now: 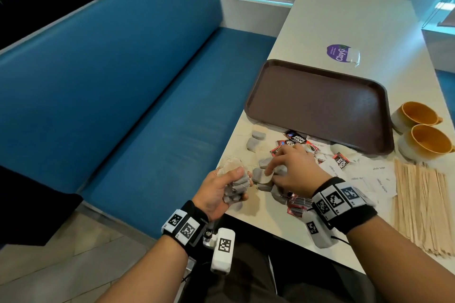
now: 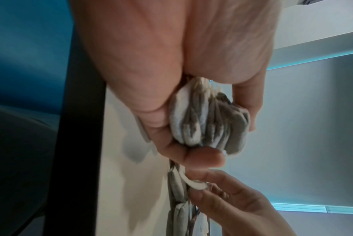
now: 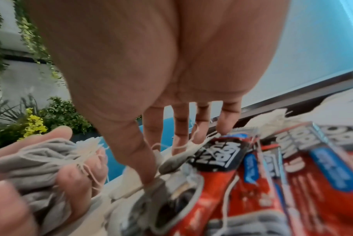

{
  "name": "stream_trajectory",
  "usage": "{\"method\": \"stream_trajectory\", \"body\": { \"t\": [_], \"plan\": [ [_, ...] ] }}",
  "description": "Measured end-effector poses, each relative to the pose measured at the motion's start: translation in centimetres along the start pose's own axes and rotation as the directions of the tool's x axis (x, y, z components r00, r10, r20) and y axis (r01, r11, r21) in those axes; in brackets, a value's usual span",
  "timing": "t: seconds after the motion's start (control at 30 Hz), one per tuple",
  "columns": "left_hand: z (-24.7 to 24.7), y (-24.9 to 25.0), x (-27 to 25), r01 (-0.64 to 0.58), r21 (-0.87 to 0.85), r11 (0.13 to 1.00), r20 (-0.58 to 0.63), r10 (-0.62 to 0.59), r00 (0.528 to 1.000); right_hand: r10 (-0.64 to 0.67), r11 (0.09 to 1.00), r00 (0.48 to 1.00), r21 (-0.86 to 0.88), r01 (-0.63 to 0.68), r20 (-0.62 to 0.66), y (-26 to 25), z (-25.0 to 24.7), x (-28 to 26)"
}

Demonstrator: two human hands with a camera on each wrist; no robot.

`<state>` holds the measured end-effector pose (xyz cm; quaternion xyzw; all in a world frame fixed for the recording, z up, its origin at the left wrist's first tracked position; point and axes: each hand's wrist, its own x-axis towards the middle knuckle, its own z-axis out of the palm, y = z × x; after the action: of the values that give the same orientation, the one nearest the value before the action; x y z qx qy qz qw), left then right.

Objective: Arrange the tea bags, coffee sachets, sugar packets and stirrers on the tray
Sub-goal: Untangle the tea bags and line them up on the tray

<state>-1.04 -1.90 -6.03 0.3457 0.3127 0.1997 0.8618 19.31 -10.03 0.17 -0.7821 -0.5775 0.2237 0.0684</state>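
From the head view, I am sitting at a white tabletop (image 1: 320, 19) with a blue bench (image 1: 123, 81) running along its 9 o'clock side. My left hand (image 1: 219, 192) is curling its fingers around a bundle of grey tea bags (image 1: 235, 188), holding it just over the near tabletop edge. My right hand (image 1: 293, 167) is lying palm down on the loose tea bags (image 1: 258, 139), its fingers spread and reaching toward 10 o'clock; a pale tea bag paper (image 1: 267, 176) is showing under them. Red and black coffee sachets (image 1: 296, 139) are lying scattered at 12 o'clock of that hand, and more are peeking out by my wrist. White sugar packets (image 1: 374, 179) are lying at 3 o'clock of the hand, with the wooden stirrers (image 1: 418, 204) stacked beyond them. The brown tray (image 1: 320, 103) is sitting bare at 12 o'clock of the pile, two orange-lined cups (image 1: 418, 130) at its 3 o'clock corner, and a purple sticker (image 1: 341, 53) past its far rim.

From the left wrist view, my left-hand fingers (image 2: 246, 103) and thumb are clamping the tea bag bundle (image 2: 207, 121). Below, my right hand (image 2: 232, 199) is pinching a pale tea bag edge (image 2: 193, 183).

From the right wrist view, my right-hand fingers (image 3: 181, 127) are pointing down, mostly straight, with the thumb tip pressing on a tea bag (image 3: 157, 188). Whether they are truly gripping it, I cannot tell here. Coffee sachets (image 3: 292, 175) are crowding the 4 o'clock side, and the held bundle (image 3: 40, 159) is sitting at 8 o'clock.
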Motion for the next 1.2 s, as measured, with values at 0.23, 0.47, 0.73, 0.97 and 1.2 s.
{"method": "stream_trajectory", "body": {
  "t": [0.23, 0.47, 0.73, 0.97, 1.2],
  "plan": [
    [0.1, -0.1, -0.3, -0.02, 0.053, 0.998, 0.046, 0.017, 0.999, 0.063, 0.87, 0.966, 0.489, 0.069, -0.249, 0.3, -1.6, -0.1],
    [0.8, -0.1, -0.4, -0.058, 0.02, 0.998, -0.007, 0.058, 0.998, -0.121, 0.38, 0.991, 0.92, 0.092, -0.049, -2.1, -2.9, -0.3],
    [0.6, 0.5, -0.5, 0.045, -0.018, 0.999, 0.033, -0.044, 0.998, -0.019, 0.669, 0.997, 0.742, -0.042, 0.074, -4.2, -0.7, 0.4],
    [0.9, 0.3, -0.5, 0.016, 0.074, 0.997, -0.029, -0.014, 0.999, 0.076, 0.677, 0.997, 0.735, -0.034, -0.023, -4.7, 0.2, 0.5],
    [0.5, 0.1, -0.2, -0.017, 0.097, 0.995, 0.061, 0.011, 0.998, 0.306, 0.763, 0.916, 0.643, -0.072, -0.26, -0.2, -2.7, 0.9]
  ]
}}
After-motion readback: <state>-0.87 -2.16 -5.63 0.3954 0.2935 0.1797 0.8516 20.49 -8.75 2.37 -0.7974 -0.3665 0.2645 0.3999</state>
